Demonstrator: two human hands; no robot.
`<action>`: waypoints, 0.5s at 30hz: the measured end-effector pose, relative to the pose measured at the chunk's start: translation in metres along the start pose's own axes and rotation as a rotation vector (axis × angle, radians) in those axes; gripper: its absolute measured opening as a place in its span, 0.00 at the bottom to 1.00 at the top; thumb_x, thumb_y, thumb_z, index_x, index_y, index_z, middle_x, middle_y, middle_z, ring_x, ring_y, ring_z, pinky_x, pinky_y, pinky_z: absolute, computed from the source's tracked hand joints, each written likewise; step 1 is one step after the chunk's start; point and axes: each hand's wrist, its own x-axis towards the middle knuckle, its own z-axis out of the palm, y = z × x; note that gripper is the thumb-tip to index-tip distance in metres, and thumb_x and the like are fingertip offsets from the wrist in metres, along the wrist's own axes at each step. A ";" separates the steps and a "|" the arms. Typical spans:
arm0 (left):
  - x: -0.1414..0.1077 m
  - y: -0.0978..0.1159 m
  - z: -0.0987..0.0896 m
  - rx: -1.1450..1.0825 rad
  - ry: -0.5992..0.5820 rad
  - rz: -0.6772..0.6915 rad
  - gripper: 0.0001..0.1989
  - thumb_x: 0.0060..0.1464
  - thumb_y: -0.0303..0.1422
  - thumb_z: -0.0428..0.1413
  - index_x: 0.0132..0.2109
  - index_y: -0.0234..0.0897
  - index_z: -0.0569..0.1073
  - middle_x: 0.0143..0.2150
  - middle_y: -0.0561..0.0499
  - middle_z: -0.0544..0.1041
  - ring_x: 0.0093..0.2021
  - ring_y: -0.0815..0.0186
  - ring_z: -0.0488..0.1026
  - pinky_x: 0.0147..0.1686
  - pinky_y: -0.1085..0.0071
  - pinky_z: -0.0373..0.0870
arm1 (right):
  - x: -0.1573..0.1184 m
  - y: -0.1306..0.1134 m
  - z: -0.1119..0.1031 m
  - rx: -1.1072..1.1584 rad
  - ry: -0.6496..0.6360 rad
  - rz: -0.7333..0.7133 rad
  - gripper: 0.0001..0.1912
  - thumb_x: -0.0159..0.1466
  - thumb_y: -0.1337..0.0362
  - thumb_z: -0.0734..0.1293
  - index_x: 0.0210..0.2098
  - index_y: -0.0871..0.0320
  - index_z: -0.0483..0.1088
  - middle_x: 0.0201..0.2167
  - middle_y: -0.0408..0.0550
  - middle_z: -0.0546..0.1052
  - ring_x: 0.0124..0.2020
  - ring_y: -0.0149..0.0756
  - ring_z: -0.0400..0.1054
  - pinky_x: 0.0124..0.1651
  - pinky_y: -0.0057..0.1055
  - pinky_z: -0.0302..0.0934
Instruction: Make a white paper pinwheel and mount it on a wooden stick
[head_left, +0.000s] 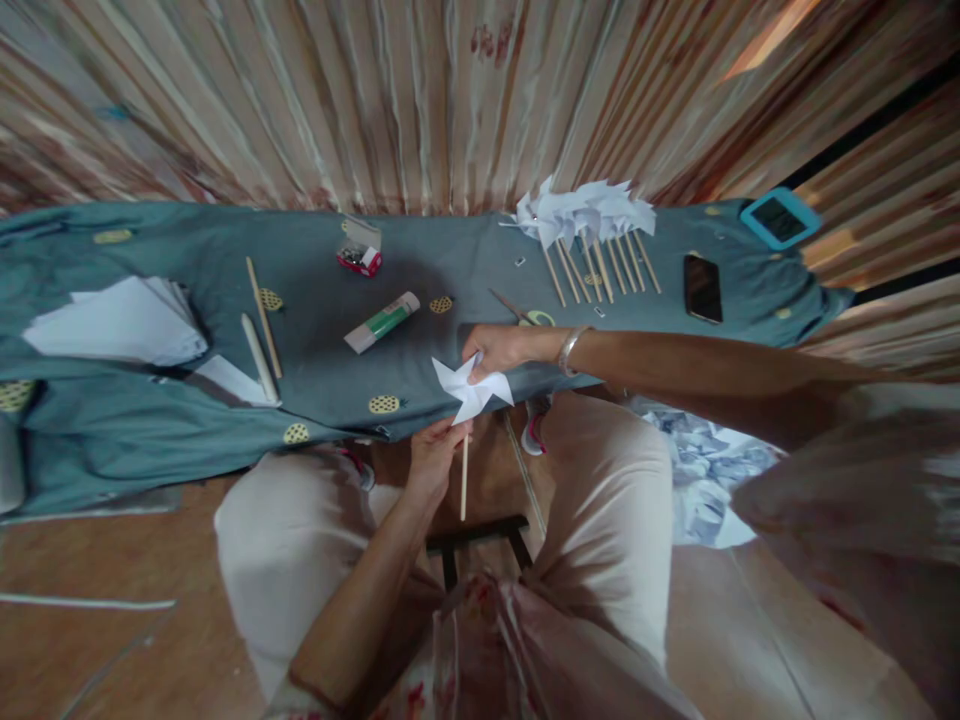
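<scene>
A white paper pinwheel [471,391] on a thin wooden stick [464,480] is held over the front edge of the cloth-covered table. My left hand [437,455] is closed round the stick, just under the paper blades. From the right, my right hand [495,352] pinches the pinwheel near its centre, thumb on the paper. Behind the hands lie a green and white glue stick [382,322] and scissors [529,312]. Farther back stands an open red and white box [360,250] with small metal pieces inside.
Several finished pinwheels [589,215] lie in a row at the back right, near a black phone [703,288] and a blue-framed device [781,218]. At left are stacked white papers [120,322], a loose stick [264,317] and a white rod [259,358]. Paper scraps [709,475] lie below right.
</scene>
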 end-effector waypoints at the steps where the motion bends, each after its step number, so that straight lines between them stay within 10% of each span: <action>1: 0.000 0.000 0.000 0.001 0.002 0.001 0.14 0.26 0.34 0.71 0.27 0.36 0.82 0.24 0.51 0.79 0.26 0.71 0.69 0.31 0.72 0.65 | 0.001 0.000 0.000 -0.006 -0.004 -0.003 0.05 0.52 0.67 0.71 0.27 0.64 0.74 0.20 0.38 0.70 0.24 0.26 0.59 0.27 0.24 0.51; 15: 0.003 -0.006 0.001 0.001 0.013 -0.005 0.13 0.28 0.35 0.70 0.27 0.36 0.82 0.23 0.51 0.79 0.24 0.71 0.69 0.30 0.72 0.65 | 0.000 -0.001 -0.001 -0.054 -0.047 0.001 0.06 0.54 0.66 0.68 0.29 0.65 0.73 0.19 0.38 0.68 0.23 0.27 0.59 0.27 0.26 0.51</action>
